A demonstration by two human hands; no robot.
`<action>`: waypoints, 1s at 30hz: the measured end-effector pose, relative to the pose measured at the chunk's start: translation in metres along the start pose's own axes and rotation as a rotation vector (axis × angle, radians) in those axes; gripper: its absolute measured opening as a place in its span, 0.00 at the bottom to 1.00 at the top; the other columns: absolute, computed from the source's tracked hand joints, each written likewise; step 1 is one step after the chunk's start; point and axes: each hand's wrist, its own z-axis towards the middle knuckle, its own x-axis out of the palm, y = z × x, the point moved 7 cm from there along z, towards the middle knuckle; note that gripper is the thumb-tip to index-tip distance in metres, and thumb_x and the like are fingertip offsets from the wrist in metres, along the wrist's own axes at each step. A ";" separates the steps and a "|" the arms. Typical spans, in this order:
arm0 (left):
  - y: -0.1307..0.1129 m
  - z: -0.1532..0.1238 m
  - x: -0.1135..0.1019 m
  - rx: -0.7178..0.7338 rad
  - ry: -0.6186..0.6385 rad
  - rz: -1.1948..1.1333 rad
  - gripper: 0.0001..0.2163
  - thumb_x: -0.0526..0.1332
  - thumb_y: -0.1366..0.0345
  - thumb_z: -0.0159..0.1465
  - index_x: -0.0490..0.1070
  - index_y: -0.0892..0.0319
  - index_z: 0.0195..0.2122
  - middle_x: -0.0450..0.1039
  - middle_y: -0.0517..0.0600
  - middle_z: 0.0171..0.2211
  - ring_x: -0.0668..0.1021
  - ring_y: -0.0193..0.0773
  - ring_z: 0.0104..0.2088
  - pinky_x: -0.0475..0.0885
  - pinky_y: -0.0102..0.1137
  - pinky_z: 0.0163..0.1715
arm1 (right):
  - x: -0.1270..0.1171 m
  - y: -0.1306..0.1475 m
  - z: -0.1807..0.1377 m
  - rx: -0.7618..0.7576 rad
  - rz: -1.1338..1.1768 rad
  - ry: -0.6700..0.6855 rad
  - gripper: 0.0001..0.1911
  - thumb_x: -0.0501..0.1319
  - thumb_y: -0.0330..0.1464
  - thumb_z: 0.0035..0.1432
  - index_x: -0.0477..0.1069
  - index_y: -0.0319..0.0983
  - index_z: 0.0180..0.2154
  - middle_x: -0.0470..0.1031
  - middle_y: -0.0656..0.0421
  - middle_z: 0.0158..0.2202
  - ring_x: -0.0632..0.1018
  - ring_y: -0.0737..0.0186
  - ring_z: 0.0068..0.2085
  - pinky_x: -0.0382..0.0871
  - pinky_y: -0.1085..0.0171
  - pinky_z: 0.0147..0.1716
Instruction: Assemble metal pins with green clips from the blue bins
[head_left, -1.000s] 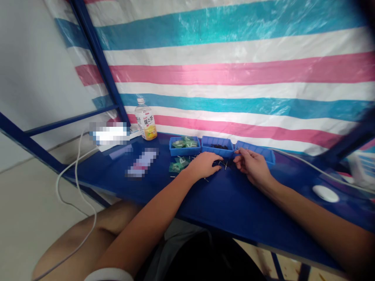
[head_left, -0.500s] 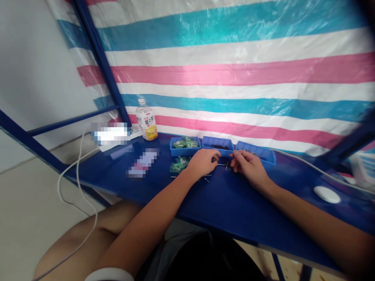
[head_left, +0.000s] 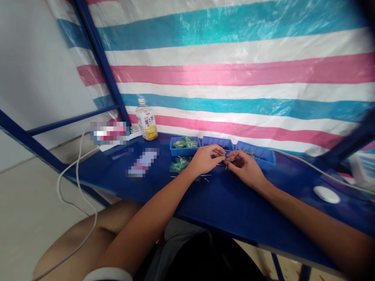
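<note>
My left hand [head_left: 209,158] and my right hand [head_left: 244,166] meet at the fingertips just in front of the middle blue bin [head_left: 227,152]. Both are closed in a pinch; whatever lies between the fingers is too small to make out. Dark small parts show in that bin, partly behind my left hand. Thin metal pins [head_left: 206,178] lie on the table below my left wrist. Beside that wrist are green packets [head_left: 176,165]. More packets fill the left blue bin [head_left: 185,150], and silvery metal pieces [head_left: 252,154] lie in the right blue bin [head_left: 268,158].
A drink bottle [head_left: 148,121] stands at the back left of the blue table [head_left: 222,207]. A blurred-out flat item [head_left: 143,162] lies nearer. At the right are a white mouse-shaped object [head_left: 327,194] and a pale cable [head_left: 307,168]. A striped sheet [head_left: 219,74] hangs behind.
My hands have come together: the right moved left and its fingertips now meet those of the left, which shifted slightly right. The bins and packets stay put.
</note>
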 end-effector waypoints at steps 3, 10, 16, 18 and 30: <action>0.002 0.000 0.001 -0.022 0.010 -0.015 0.07 0.69 0.70 0.65 0.78 0.62 0.44 0.84 0.55 0.42 0.86 0.39 0.41 0.80 0.32 0.44 | 0.001 0.006 -0.001 -0.013 -0.049 -0.006 0.15 0.72 0.42 0.61 0.73 0.44 0.44 0.80 0.57 0.38 0.80 0.57 0.37 0.75 0.59 0.35; -0.001 -0.001 -0.001 -0.038 0.019 0.130 0.12 0.67 0.61 0.69 0.80 0.60 0.50 0.85 0.54 0.38 0.85 0.39 0.38 0.81 0.35 0.45 | -0.005 0.017 0.000 -0.065 -0.119 -0.060 0.18 0.67 0.37 0.63 0.72 0.45 0.53 0.74 0.61 0.35 0.77 0.60 0.35 0.75 0.60 0.35; 0.009 -0.005 0.007 -0.112 0.124 0.140 0.13 0.62 0.64 0.72 0.81 0.59 0.54 0.86 0.54 0.39 0.87 0.39 0.34 0.83 0.34 0.41 | -0.011 0.009 -0.001 0.002 -0.172 -0.099 0.18 0.70 0.49 0.63 0.77 0.43 0.42 0.81 0.56 0.36 0.80 0.56 0.35 0.78 0.58 0.35; 0.010 -0.003 0.006 -0.087 0.103 0.147 0.12 0.63 0.66 0.70 0.82 0.59 0.52 0.87 0.54 0.42 0.88 0.41 0.39 0.83 0.35 0.44 | -0.009 0.007 -0.001 -0.006 -0.163 -0.075 0.19 0.70 0.51 0.62 0.77 0.43 0.40 0.82 0.55 0.37 0.81 0.56 0.35 0.78 0.57 0.36; 0.003 -0.002 -0.010 -0.114 -0.059 0.122 0.25 0.68 0.68 0.65 0.72 0.56 0.65 0.87 0.52 0.41 0.87 0.42 0.42 0.82 0.36 0.49 | 0.002 0.013 -0.003 -0.070 -0.260 0.026 0.19 0.69 0.52 0.64 0.82 0.44 0.43 0.83 0.55 0.38 0.81 0.55 0.35 0.76 0.57 0.35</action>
